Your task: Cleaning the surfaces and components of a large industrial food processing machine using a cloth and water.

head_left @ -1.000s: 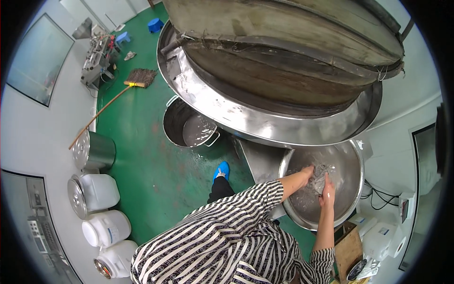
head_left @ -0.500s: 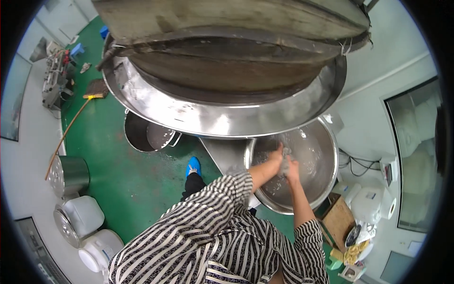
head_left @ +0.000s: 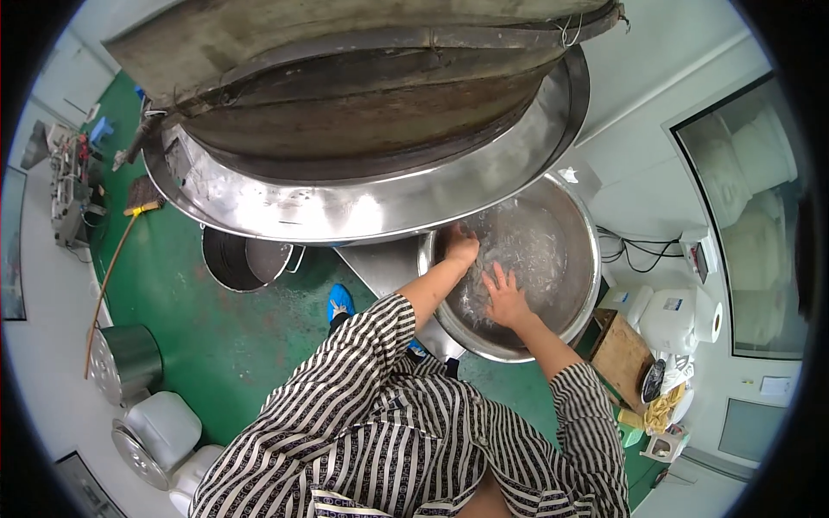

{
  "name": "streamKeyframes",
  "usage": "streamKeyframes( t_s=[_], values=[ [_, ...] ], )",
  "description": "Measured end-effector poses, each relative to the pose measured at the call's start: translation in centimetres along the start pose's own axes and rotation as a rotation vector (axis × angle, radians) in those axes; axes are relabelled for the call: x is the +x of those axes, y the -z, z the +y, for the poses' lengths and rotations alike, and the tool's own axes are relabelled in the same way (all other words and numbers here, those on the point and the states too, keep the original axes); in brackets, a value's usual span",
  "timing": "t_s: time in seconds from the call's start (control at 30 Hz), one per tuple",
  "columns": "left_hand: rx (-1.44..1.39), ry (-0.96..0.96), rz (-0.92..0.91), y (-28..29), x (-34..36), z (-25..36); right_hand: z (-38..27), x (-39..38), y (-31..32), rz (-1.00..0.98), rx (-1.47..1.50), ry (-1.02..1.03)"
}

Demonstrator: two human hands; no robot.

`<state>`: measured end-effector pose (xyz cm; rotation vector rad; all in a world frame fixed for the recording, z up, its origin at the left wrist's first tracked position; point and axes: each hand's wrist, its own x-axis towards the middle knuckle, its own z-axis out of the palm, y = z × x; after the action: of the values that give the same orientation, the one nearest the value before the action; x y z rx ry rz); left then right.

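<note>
A round steel basin (head_left: pixel 589 298) holds water with several thin, translucent strips (head_left: pixel 540 268) in it. My left hand (head_left: pixel 461 248) reaches to the basin's left side, just under the rim of the big steel pan. Its fingers look bent but apart, partly in shadow, and nothing shows in them. Close to the near left part of the basin is my right hand (head_left: pixel 508 300), fingers spread over the water, open and holding nothing visible.
Above the basin stands a wide shallow steel pan (head_left: pixel 337 220) with a large, worn, greenish-brown rounded piece (head_left: pixel 363 129) in it. A deep steel pot (head_left: pixel 226 263) sits on the green floor. A broom (head_left: pixel 117 259) leans at left; white jugs (head_left: pixel 669 319) and a wooden stool (head_left: pixel 620 350) are at right.
My hands, held together around a pale clump before, are now apart. The left has gone toward the pan's rim, and the right has spread its fingers. The view has shifted.
</note>
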<state>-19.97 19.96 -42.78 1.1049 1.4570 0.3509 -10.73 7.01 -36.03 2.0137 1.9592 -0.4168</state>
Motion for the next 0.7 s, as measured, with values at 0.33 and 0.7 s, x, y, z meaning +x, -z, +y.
streamKeyframes(
  t_s=[0.33, 0.7],
  values=[
    [-0.513, 0.515, -0.535, 0.7, -5.6, 4.3, 2.0, 1.5, 4.1, 0.249, 1.635, -0.391],
    [0.306, -0.260, -0.448, 0.6, -7.5, 9.3, 1.0, -0.3, 4.2, 0.038, 2.520, -0.114]
  ],
)
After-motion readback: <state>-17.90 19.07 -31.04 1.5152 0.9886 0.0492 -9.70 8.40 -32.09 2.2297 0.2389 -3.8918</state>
